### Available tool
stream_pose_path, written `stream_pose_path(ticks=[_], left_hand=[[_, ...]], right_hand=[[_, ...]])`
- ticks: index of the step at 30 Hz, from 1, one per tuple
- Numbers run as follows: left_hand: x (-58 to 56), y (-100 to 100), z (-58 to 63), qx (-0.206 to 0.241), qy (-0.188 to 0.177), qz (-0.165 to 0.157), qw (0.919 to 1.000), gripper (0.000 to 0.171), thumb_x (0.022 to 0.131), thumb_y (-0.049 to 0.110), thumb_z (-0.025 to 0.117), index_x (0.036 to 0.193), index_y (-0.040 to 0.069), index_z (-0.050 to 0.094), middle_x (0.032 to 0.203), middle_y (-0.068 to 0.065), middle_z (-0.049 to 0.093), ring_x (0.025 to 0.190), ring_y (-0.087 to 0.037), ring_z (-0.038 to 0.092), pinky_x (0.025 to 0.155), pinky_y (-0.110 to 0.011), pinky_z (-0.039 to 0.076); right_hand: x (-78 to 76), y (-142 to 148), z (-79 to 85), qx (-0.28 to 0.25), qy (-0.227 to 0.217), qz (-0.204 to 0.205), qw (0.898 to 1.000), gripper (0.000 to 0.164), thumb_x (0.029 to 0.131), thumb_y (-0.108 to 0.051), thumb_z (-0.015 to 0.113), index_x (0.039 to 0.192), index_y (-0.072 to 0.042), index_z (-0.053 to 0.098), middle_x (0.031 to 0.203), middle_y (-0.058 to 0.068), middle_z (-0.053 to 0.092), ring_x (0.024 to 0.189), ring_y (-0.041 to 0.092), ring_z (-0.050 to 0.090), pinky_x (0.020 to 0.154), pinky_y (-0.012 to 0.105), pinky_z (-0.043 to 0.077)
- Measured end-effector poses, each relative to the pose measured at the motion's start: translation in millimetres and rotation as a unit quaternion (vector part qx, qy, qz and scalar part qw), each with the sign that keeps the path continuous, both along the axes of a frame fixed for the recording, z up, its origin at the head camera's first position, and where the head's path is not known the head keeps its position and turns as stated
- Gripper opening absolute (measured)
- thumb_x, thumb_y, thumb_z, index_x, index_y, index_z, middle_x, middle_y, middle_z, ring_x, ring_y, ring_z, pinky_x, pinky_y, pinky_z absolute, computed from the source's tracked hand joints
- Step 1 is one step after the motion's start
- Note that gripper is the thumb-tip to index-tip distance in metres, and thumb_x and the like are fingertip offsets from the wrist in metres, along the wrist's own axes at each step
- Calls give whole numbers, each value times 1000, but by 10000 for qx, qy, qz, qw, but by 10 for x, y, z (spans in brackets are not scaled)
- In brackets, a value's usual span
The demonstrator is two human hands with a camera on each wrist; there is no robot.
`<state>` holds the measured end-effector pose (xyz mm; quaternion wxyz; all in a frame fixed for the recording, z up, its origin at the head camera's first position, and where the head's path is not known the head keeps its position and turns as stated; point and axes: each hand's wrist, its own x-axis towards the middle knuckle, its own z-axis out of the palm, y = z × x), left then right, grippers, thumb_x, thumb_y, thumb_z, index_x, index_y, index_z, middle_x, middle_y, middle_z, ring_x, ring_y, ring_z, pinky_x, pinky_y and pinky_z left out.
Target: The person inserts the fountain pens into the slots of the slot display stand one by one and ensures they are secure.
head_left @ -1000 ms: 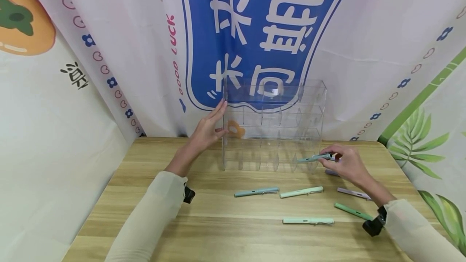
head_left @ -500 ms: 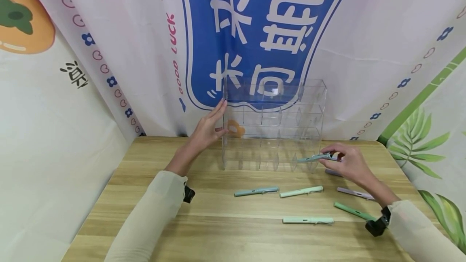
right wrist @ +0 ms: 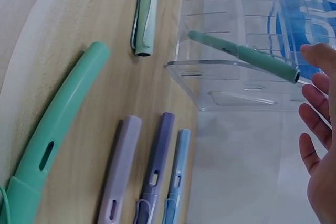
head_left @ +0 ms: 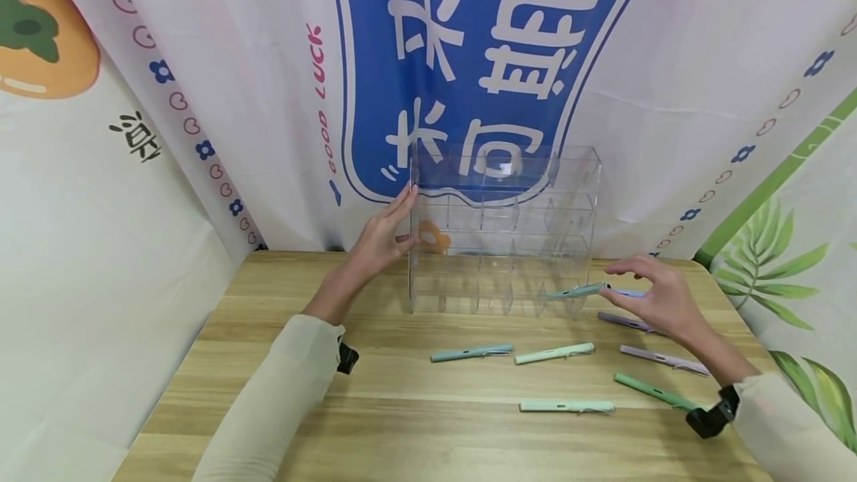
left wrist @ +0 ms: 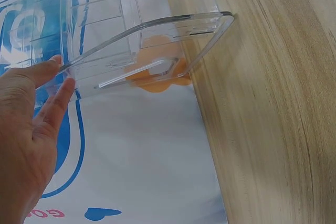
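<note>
A clear acrylic rack [head_left: 498, 233] with rows of small compartments stands upright at the back of the table. My left hand [head_left: 382, 240] holds its left side panel, thumb and fingers at the front edge. A muted green pen [right wrist: 252, 57] lies slanted in a lower compartment at the rack's right end, its near end sticking out past the front. Just off that end, my right hand [head_left: 659, 296] has its thumb and fingers spread apart with nothing between them; the right wrist view shows a gap between fingers and pen.
On the wooden table [head_left: 375, 437], a blue pen [head_left: 472, 352] and two pale green pens [head_left: 554, 352] lie before the rack. Below my right hand are a green pen [right wrist: 63, 114], a lilac pen [right wrist: 121, 166], a purple pen [right wrist: 160, 156] and a light blue pen [right wrist: 178, 166]. A printed curtain hangs behind.
My right hand has let go of the green pen and drawn back slightly to the right, fingers opening. The pen stays in the rack. My left hand has not moved.
</note>
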<state>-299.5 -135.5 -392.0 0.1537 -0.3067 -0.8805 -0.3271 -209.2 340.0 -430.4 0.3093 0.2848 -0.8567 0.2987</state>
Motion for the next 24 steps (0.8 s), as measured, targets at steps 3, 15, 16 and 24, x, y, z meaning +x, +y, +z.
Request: stream_pose_path(ticks=[3, 15, 16, 24], left_hand=[[-3, 4, -2, -24, 28, -4, 10000, 98, 85, -11, 83, 165, 2, 29, 174, -17, 20, 111, -38, 71, 79, -26, 66], [5, 4, 5, -30, -10, 2, 10000, 99, 85, -10, 83, 166, 3, 27, 174, -18, 19, 107, -38, 72, 79, -26, 66], [3, 4, 2, -30, -11, 4, 10000, 99, 85, -10, 83, 166, 3, 27, 174, -18, 19, 108, -39, 72, 79, -27, 67], [11, 7, 14, -29, -98, 9, 9999, 101, 86, -10, 82, 167, 6, 25, 175, -16, 17, 105, -38, 73, 79, -25, 66]], right_hand=[[13, 4, 36, 19, 119, 48, 9999, 46, 58, 3, 96, 100, -6, 81, 95, 8, 78, 92, -5, 62, 80, 6, 47], [50, -192, 184, -71, 644, 952, 9934, 46, 94, -50, 79, 99, -4, 81, 95, 10, 79, 96, 8, 69, 95, 4, 49], [57, -222, 190, -83, 668, 1028, 9924, 49, 95, -52, 76, 99, -3, 81, 95, 10, 79, 96, 8, 69, 96, 5, 49], [96, -422, 172, -49, 737, 1400, 9874, 44, 97, -50, 75, 99, -7, 81, 94, 8, 79, 91, 17, 72, 95, 7, 51]])
